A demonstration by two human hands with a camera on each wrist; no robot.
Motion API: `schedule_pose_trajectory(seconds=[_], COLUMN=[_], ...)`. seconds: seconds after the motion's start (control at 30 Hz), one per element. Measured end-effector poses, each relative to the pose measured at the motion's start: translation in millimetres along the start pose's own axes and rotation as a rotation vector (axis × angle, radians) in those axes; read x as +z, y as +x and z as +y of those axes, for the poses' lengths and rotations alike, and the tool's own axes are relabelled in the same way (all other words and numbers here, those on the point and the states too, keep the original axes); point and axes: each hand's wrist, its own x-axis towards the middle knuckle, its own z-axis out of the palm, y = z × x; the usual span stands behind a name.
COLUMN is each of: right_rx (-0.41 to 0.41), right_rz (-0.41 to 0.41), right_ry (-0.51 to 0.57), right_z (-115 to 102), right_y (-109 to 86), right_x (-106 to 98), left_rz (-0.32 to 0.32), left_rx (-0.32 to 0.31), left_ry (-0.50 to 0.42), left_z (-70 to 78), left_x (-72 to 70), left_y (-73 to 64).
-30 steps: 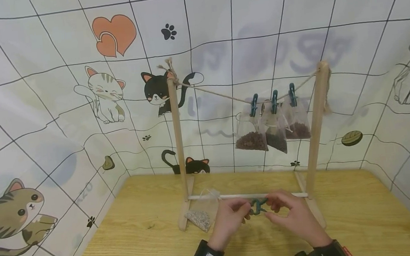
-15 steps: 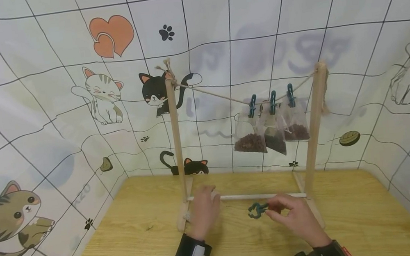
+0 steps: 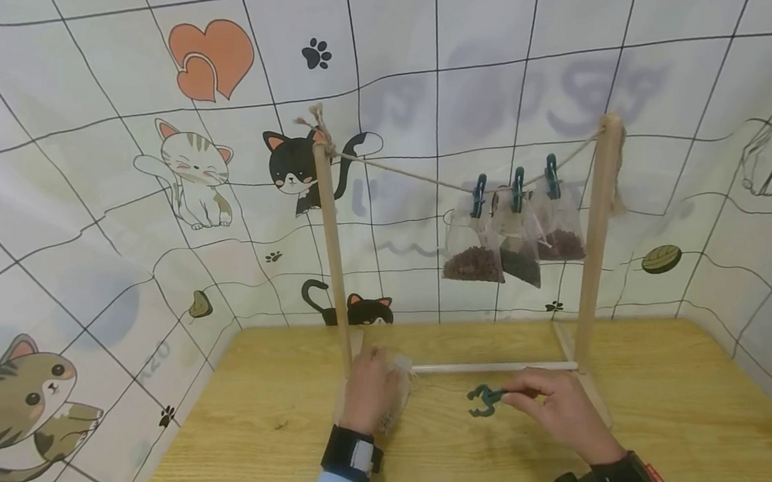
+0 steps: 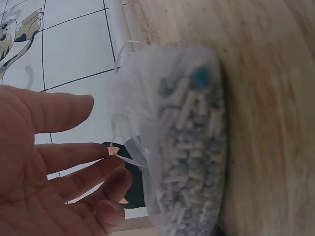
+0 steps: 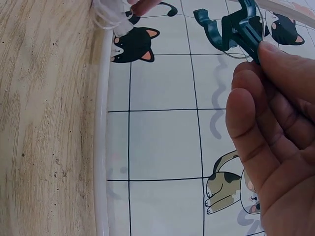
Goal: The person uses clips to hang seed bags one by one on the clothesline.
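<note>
My right hand [image 3: 561,406] pinches a green plastic clothespin [image 3: 487,400] by its handles between thumb and fingers, above the table, its jaws spread apart. The right wrist view shows the same clothespin [image 5: 237,30] at the fingertips. At the left post's foot, my left hand [image 3: 370,391] reaches over a small see-through drawstring bag [image 3: 401,375] and hides part of it. Pale grey-white grains and one blue piece fill the bag [image 4: 192,147] in the left wrist view. There the left hand's thumb and fingers are apart, fingertips right at the bag's drawstring [image 4: 129,160].
A wooden rack has a left post [image 3: 334,261], a right post [image 3: 599,251] and a white bottom bar [image 3: 496,368]. From its sagging rope [image 3: 408,178], green clothespins hang three bags, including a reddish-brown one [image 3: 473,263]. A cat-print cloth [image 3: 246,169] stands behind the wooden table [image 3: 252,440].
My left hand has let go of the clothespin and moved left to the bag of pale grains. The right hand stays nearly in place, and the clothespin's jaws are now spread wider.
</note>
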Motion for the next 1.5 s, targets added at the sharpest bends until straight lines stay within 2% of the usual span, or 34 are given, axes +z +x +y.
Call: schedule_pose_trajectory(seconds=[0.3, 0.47, 0.6, 0.73, 0.9, 1.1, 1.23, 1.33, 1.5], right_rx=[0.003, -0.001, 0.002, 0.002, 0.012, 0.026, 0.041, 0.018, -0.067], right_rz=[0.009, 0.014, 0.016, 0.027, 0.049, 0.071, 0.096, 0.128, 0.214], right_ry=[-0.027, -0.032, -0.031, -0.036, -0.05, -0.07, -0.076, -0.082, -0.121], right_z=[1.0, 1.4, 1.4, 1.3, 0.4, -1.9, -3.9, -4.3, -4.3], right_y=[-1.3, -0.8, -0.2, -0.2, -0.6, -1.4, -1.9, -0.7, 7.4], right_x=[-2.8, -3.6, -3.4, -3.0, -2.1, -1.0, -2.2, -4.9, -15.2], left_rz=[-0.02, -0.06, -0.078, -0.084, -0.073, -0.096, -0.102, -0.09, -0.05], left_rx=[0.015, -0.02, -0.052, -0.071, -0.048, -0.009, 0.061, 0.103, 0.129], left_ry=[0.046, 0.031, -0.022, -0.099, -0.167, -0.216, -0.235, -0.268, -0.346], left_z=[-4.5, -2.9, -0.2, 2.8, 5.1, 8.5, 13.7, 19.5, 31.2], left_x=[8.0, 7.3, 2.7, -8.4, -30.6, -54.3, -63.3, -68.5, -79.7], left_y=[0.9, 0.8, 1.2, 0.7, -2.2, -5.0, -7.3, -8.8, -10.6])
